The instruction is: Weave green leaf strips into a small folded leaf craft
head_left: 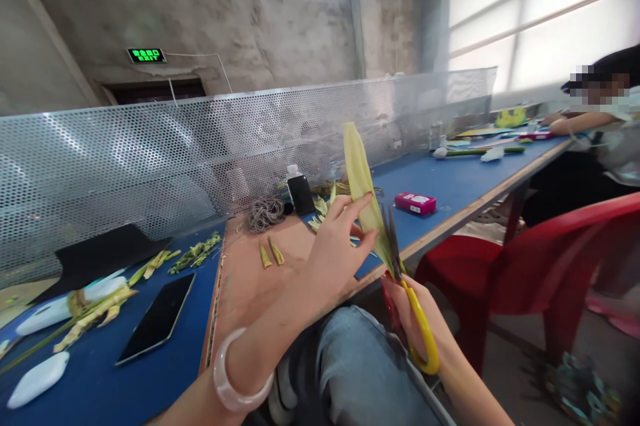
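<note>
My left hand pinches a long, pale yellow-green strip of husk or leaf between thumb and fingers, its tip pointing up. A light bracelet circles my left wrist. In my right hand is a pair of scissors with yellow and red handles. Their dark blades point upward along the right edge of the strip's lower part; whether they touch it I cannot tell. Two small cut husk pieces lie on the brown board, left of my left hand.
A coil of grey cord, a black phone and a pink box sit along the table. On the left lie another phone and plant scraps. A red chair stands right; a person sits beyond.
</note>
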Action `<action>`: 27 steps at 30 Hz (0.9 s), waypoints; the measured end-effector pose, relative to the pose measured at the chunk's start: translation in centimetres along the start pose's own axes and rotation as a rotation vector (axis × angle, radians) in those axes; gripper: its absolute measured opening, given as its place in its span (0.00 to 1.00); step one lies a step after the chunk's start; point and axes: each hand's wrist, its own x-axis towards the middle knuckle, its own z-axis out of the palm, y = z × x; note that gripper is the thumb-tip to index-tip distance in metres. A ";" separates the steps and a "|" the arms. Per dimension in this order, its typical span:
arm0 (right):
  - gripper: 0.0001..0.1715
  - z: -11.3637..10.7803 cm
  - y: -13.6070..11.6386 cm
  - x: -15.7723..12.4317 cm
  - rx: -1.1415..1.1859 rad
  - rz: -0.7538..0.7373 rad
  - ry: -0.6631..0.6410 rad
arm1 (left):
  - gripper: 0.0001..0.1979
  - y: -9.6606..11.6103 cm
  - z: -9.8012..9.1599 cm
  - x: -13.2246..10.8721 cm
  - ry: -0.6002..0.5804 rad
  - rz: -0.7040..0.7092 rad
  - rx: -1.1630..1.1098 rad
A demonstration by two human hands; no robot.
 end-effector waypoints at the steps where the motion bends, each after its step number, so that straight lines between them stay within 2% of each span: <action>1: 0.21 -0.1 0.1 -0.1 0.008 0.016 -0.021 | 0.25 -0.1 0.0 0.0 0.005 -0.001 0.001; 6: 0.20 -0.1 1.2 -0.2 0.051 0.072 -0.051 | 0.25 -0.5 -0.3 0.2 0.042 -0.027 -0.018; 11: 0.18 -0.1 1.9 -0.3 0.035 0.050 -0.075 | 0.25 -0.3 -0.7 0.4 0.048 -0.034 -0.030; 15: 0.17 0.0 1.2 -0.5 0.020 0.045 -0.088 | 0.27 0.0 -0.6 0.3 0.073 0.001 -0.008; 20: 0.16 0.2 -0.1 -0.8 0.000 0.014 -0.044 | 0.28 0.1 -0.6 0.3 0.075 0.011 0.003; 27: 0.15 0.7 0.3 -1.5 0.057 0.082 -0.102 | 0.28 -0.5 -1.3 0.4 0.216 -0.019 -0.056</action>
